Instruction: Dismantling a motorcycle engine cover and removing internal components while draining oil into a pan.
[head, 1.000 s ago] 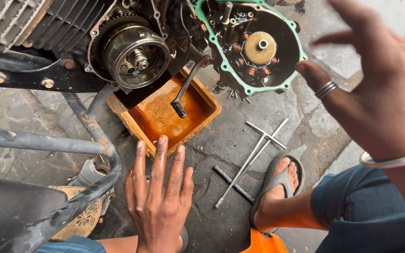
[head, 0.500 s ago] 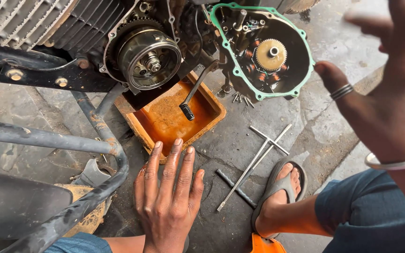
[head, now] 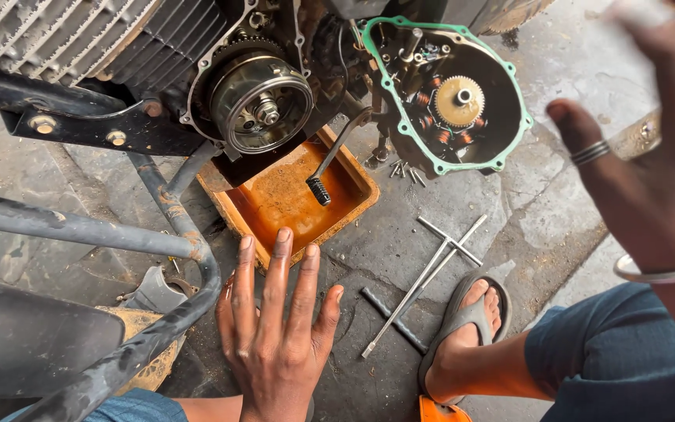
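Observation:
My left hand (head: 275, 328) lies flat on the stone floor with fingers spread, its fingertips just short of the near rim of an orange drain tray (head: 357, 176) holding brownish oil. My right hand (head: 650, 164) is raised close to the camera at the right, fingers apart and holding nothing, with a ring and a metal bangle. Above the tray sits an opened motorcycle engine with its round flywheel (head: 263, 105) exposed. A side cover with a green gasket (head: 451, 98) leans beside it. A lever with a ribbed rubber tip (head: 330, 168) hangs over the tray.
Two long T-handle wrenches (head: 431, 273) lie crossed on the floor near my sandalled foot (head: 466, 328). Several small bolts (head: 404, 170) lie below the cover. Black frame tubes (head: 80, 230) run across the left, with a dark seat or panel at bottom left.
The view has shifted slightly, so engine and tray sit further right. My left hand stays flat on the floor. My right hand stays raised, moving a little to the right.

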